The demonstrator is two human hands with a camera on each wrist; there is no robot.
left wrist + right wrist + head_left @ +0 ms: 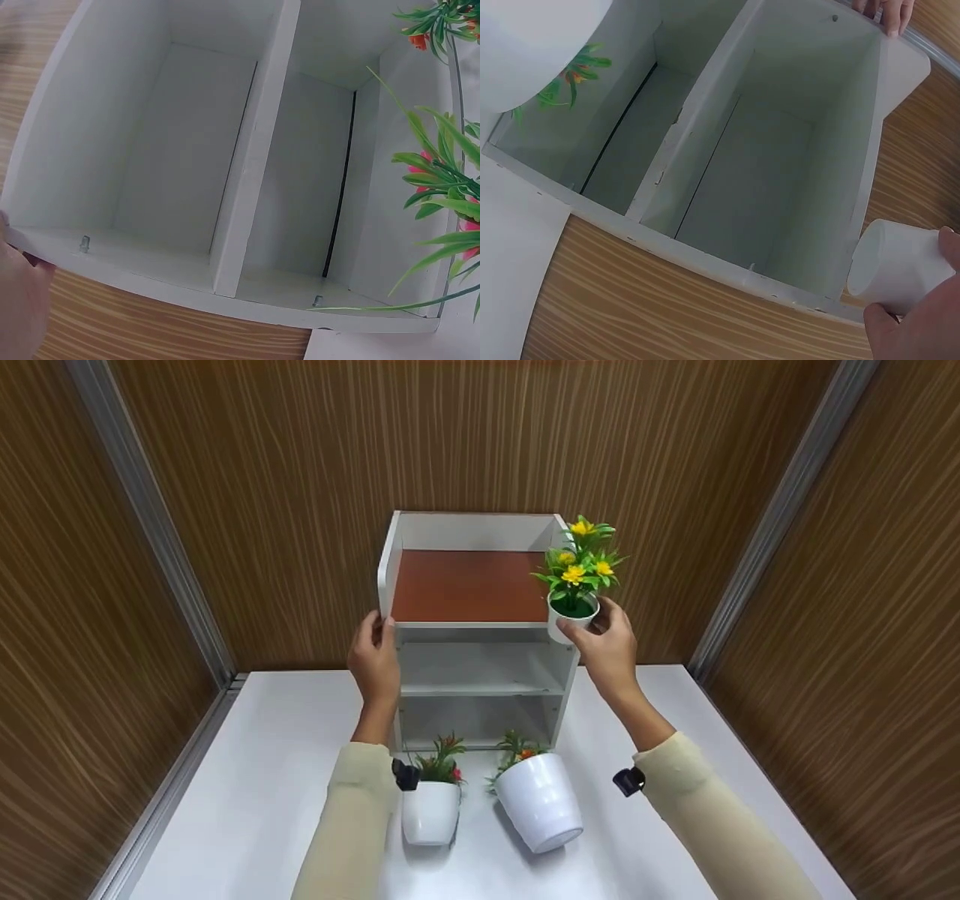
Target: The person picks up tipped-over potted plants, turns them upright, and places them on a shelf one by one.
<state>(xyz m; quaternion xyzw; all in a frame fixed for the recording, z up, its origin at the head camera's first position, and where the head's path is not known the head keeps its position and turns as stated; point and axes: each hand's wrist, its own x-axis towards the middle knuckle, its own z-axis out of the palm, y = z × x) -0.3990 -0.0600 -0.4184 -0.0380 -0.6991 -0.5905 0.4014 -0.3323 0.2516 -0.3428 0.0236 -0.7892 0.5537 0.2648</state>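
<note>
My right hand (611, 649) grips the small white pot of a yellow-flowered artificial plant (577, 570) between thumb and fingers. The pot overlaps the front right corner of a white shelf unit (480, 690) with a reddish-brown top; in the right wrist view the pot (900, 266) is beside that corner. From the head view I cannot tell whether its base touches the top. My left hand (375, 660) holds the front edge of the unit's left side panel, fingers on the outside. In the left wrist view only part of this hand (22, 300) shows.
Before the unit, on the white table (285, 780), a white pot with a red-flowered plant (431, 814) stands under my left forearm. A larger white pot (540, 802) is tilted, its orange-flowered foliage toward the shelf. Wood-grain walls (480, 435) enclose the back and sides.
</note>
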